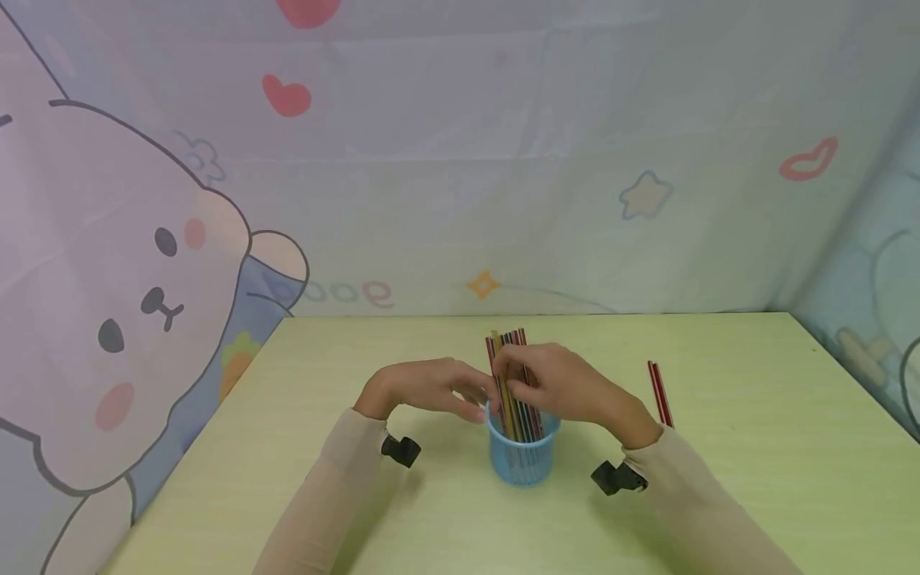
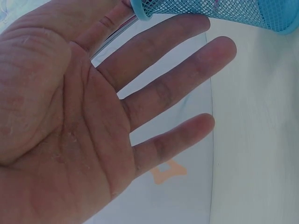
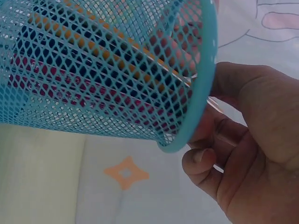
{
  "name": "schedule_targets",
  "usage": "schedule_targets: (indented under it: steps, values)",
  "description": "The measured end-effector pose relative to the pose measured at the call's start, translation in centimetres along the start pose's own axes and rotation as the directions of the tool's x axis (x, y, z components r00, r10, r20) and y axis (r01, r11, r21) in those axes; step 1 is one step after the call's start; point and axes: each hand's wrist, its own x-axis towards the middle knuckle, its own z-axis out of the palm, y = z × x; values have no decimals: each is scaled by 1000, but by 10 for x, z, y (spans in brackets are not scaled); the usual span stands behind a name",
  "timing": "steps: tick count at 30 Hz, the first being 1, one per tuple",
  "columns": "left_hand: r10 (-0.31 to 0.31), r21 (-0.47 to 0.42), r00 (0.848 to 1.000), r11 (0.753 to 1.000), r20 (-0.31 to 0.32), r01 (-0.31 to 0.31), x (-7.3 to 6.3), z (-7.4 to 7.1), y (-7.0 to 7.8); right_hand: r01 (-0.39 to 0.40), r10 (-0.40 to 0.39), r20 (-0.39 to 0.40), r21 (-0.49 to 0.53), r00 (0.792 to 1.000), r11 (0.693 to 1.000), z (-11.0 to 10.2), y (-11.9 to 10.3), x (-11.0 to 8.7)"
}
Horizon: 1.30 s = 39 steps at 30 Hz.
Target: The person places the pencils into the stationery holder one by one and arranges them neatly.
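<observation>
Yellow table (image 1: 438,519), cartoon backdrop (image 1: 467,200), left fingers (image 2: 177,84) spread at blue mesh cup (image 1: 521,469), right fingers (image 1: 528,393) pinching sticks (image 1: 519,419)

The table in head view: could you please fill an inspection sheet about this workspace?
Surface: pale yellow-green table.
Job's things: blue mesh cup holding coloured sticks; two red sticks lie on the table, to the right.
Clutter: nothing seen.
Hands: left hand at the cup's rim, fingers extended; right hand has its fingers curled round the coloured sticks.
Cables: dark curved line at the right edge; cable or print, cannot tell.
Surroundings: backdrop printed with a cartoon animal.
</observation>
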Motion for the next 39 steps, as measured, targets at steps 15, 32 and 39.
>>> schedule_targets:
  steps: [15, 32, 39]
  values:
    - [24, -38, 1000, 999, 4, -24, 0, 1, 2, -242, 237, 83, 69, 968, 968, -53, 26, -23]
    - [-7, -21, 1000, 1000, 7, 8, -1, 0, 2, -513, 513, 36, -7, 858, 858, -104, 100, -85]
    - [-14, -3, 1000, 1000, 4, 14, -2, 0, 0, -664, 646, 251, -16, 721, 747, -102, 125, -104]
